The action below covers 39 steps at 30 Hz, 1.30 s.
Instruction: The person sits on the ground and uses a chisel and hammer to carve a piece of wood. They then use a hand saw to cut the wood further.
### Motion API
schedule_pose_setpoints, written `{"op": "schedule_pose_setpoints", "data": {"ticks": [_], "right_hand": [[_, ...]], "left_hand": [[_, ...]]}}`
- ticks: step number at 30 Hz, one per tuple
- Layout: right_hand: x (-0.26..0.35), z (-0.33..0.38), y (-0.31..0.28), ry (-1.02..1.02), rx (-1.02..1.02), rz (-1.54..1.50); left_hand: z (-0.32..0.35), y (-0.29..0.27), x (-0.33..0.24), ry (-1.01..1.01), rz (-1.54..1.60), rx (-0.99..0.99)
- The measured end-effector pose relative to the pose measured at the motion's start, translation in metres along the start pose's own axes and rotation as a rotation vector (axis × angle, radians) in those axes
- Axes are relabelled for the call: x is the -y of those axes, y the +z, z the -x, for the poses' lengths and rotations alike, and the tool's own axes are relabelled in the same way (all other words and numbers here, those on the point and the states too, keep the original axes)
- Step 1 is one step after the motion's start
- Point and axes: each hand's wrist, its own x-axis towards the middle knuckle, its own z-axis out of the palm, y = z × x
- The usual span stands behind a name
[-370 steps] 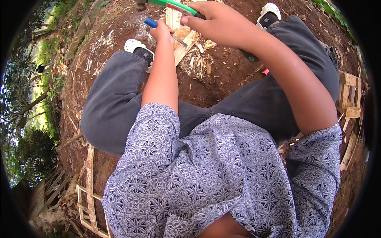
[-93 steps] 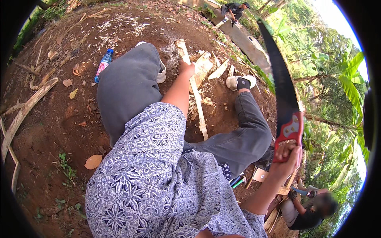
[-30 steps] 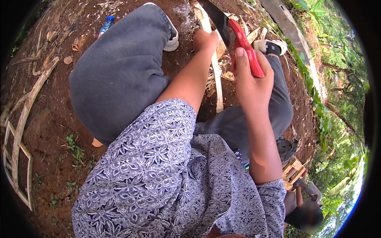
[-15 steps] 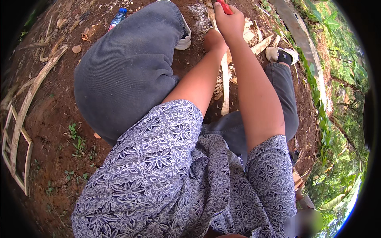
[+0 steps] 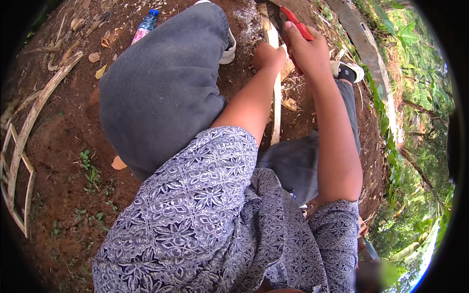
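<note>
Gripping the red handle (image 5: 299, 23) of a machete, the right hand (image 5: 309, 49) has its fingers wrapped tight, the blade just beyond them (mostly cut off by the frame). The left hand (image 5: 267, 56) is clenched around a pale wooden slat (image 5: 276, 105), which runs below its fingers toward the lap.

The left hand (image 5: 267, 56) grips a pale wooden strip (image 5: 276, 105). The right hand (image 5: 309, 49) holds a red-handled knife (image 5: 293, 22), apparently against the strip's far end.
</note>
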Motion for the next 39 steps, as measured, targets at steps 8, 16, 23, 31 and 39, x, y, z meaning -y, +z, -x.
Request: {"op": "schedule_pose_setpoints", "data": {"ticks": [8,16,23,31,39], "right_hand": [[0.027,0.004,-0.026,0.082,-0.078,-0.102],[0.049,-0.029,0.018,-0.075,0.012,-0.244],[0.019,-0.043,0.021,0.037,0.081,-0.429],[0.006,-0.045,0.014,-0.038,0.165,-0.517],[0.022,-0.030,0.022,-0.051,0.002,-0.353]], "left_hand": [[0.000,0.010,0.002,0.042,-0.069,-0.029],[-0.029,0.007,0.001,-0.001,-0.101,-0.084],[-0.050,-0.006,0.032,0.008,-0.173,-0.131],[-0.051,-0.002,0.030,0.123,-0.041,-0.038],[-0.044,-0.010,0.048,0.206,-0.017,0.014]]}}
